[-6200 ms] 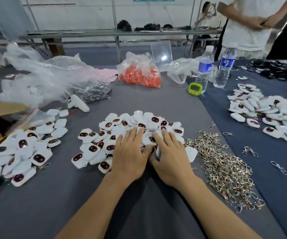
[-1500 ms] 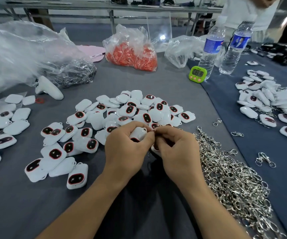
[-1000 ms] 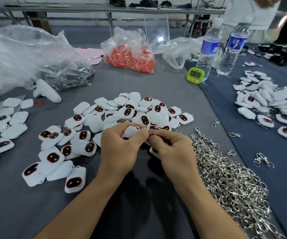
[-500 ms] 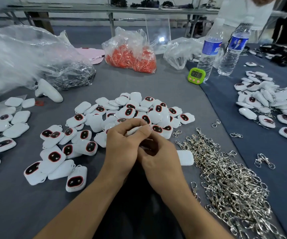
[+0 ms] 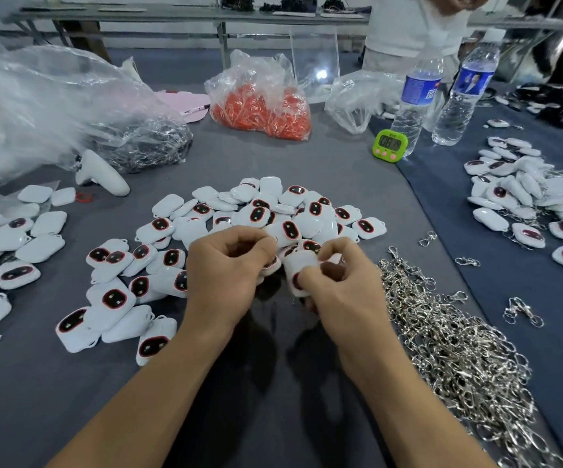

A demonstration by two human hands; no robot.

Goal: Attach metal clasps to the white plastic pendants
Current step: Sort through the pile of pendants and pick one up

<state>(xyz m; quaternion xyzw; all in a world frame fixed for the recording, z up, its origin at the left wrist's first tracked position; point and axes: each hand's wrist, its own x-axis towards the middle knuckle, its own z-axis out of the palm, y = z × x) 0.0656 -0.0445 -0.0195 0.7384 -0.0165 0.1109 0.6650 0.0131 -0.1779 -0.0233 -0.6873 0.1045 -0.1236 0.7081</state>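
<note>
Pendant (image 5: 302,269) pinched in right hand (image 5: 342,293), long axis pointing away

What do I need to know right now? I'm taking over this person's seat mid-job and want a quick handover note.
The right grip pinches one white pendant just above the table.
The left grip is curled beside it; whether it holds a clasp is hidden.
The loose pendant pile lies just beyond the hands, and the metal clasps heap is to the right.
Done: the far-left group looks like finished pieces, with a clasp showing at its near edge.
Left: clasp the held pendant, then work through the centre pile.
</note>
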